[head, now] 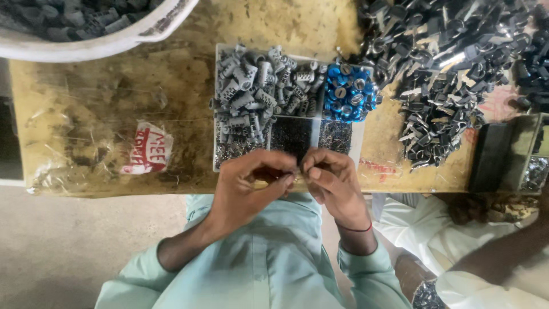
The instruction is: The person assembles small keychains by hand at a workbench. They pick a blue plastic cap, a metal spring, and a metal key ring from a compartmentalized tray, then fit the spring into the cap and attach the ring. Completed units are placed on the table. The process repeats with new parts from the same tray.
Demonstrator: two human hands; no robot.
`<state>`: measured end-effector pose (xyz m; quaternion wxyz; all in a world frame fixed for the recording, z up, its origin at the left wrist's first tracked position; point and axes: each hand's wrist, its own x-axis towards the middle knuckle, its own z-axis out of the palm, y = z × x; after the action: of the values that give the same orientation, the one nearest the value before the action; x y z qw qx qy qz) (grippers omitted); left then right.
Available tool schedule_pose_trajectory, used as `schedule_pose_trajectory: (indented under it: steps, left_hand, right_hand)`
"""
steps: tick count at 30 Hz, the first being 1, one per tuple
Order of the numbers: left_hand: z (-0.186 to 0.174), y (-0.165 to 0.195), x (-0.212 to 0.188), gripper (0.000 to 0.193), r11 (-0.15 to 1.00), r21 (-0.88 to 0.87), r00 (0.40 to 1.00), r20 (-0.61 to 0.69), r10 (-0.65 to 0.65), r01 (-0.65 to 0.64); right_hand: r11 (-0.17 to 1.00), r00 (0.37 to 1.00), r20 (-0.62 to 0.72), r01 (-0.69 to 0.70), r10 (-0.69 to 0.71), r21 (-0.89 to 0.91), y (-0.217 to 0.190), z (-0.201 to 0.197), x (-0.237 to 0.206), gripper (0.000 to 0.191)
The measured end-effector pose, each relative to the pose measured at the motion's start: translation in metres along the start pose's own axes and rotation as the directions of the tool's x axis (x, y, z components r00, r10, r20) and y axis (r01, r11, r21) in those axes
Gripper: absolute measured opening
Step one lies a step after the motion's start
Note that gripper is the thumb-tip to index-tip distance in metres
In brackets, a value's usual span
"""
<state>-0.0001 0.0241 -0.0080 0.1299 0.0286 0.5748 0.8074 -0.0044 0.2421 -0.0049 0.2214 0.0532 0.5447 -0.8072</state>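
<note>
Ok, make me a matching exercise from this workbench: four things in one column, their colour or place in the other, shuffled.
Things:
1. round caps
2. ribbed cylinders
3. key pile
4. thread on the right hand's wrist

Descriptions:
A. red
B. grey, in the divided tray's largest compartment
C. shiny blue
D. loose on the table, beside the tray on the side away from the tub

Pairs: 1-C, 2-B, 3-D, 4-A
</note>
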Motion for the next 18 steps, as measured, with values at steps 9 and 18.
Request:
schedule_pose_trajectory:
  steps: [9, 18]
  left_hand:
    - [0.006, -0.013, -0.001, 0.019, 1.0, 0.015, 1.0, -0.009, -0.01, 0.01]
    - [0.008, -0.01, -0.006, 0.022, 0.948, 0.209, 0.97, 0.018, 0.243, -0.242]
  right_hand:
    - [0.998, 0.999, -0.031, 0.013, -0.016, -0.066, 0.011, 0.0, -0.008, 0.016]
    - [0.934, 0.993, -0.065, 0.073, -0.102, -0.349, 0.007, 0.015, -0.016, 0.011]
